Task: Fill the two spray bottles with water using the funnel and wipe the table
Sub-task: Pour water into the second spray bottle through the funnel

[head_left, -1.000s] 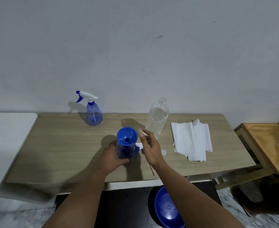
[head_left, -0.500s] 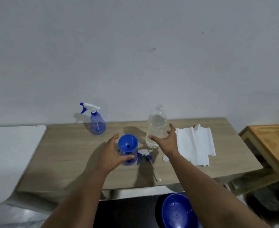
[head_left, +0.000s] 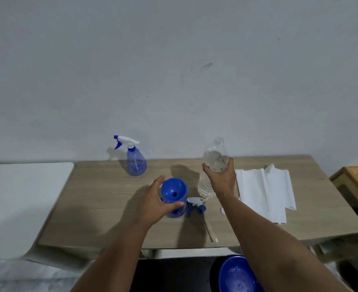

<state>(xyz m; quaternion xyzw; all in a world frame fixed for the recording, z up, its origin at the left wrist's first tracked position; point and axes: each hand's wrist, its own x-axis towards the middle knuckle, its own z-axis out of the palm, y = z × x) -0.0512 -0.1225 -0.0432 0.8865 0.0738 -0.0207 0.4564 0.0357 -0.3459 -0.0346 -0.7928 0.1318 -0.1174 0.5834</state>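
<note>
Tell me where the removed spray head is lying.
The spray head lies on the table just right of the funnel-topped bottle, in front of the water bottle.

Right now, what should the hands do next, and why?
Probably lift and tip the water bottle over the funnel. The right hand already grips it uncapped, and the left hand steadies the open spray bottle under the funnel.

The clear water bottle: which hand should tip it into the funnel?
The right hand: it already grips the water bottle. The left hand holds the spray bottle under the funnel, likely steadying it.
</note>
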